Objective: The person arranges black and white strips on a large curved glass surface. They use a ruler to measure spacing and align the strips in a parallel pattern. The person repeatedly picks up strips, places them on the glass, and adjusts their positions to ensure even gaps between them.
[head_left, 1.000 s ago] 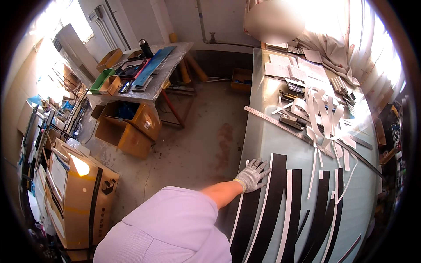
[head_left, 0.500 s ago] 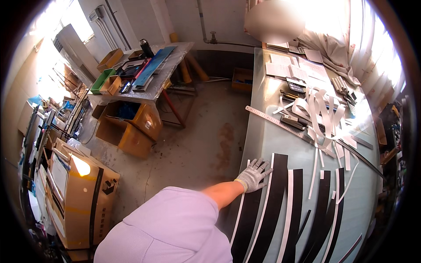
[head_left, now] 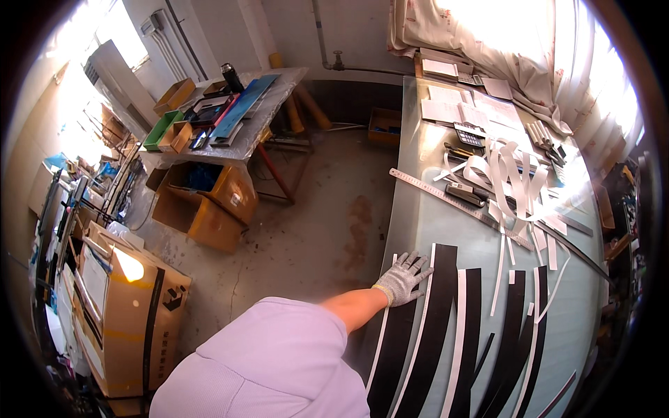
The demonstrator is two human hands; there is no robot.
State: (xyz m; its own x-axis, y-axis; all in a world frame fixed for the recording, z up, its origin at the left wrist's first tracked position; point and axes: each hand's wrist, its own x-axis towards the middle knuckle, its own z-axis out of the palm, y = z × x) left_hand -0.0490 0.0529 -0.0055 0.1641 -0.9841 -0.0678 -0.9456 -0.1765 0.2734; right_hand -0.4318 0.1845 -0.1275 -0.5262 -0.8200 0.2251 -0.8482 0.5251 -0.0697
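Observation:
My left hand (head_left: pixel 402 280), in a grey knitted glove, lies flat with its fingers spread. It rests on the far end of the leftmost black strip (head_left: pixel 392 348), which has a white edge, at the table's left edge. The fingertips touch or nearly touch the neighbouring black strip (head_left: pixel 439 306), also white-edged. Further right lie a black strip with a broad white band (head_left: pixel 468 320) and several narrower black strips (head_left: pixel 514 313). My left arm comes in from the lower left in a pale lilac sleeve (head_left: pixel 272 355). My right hand is not in view.
Across the glass-topped table (head_left: pixel 411 230) lie a steel ruler (head_left: pixel 453 202), a stapler (head_left: pixel 465 194), curled white strips (head_left: pixel 512 174), a calculator (head_left: pixel 469 134) and papers. At left stand a second table (head_left: pixel 279 90), open cartons (head_left: pixel 209 209) and a large cardboard box (head_left: pixel 157 327).
A blurred round patch before the curtain at the far end of the table is gone. My left hand and the strips have not visibly moved.

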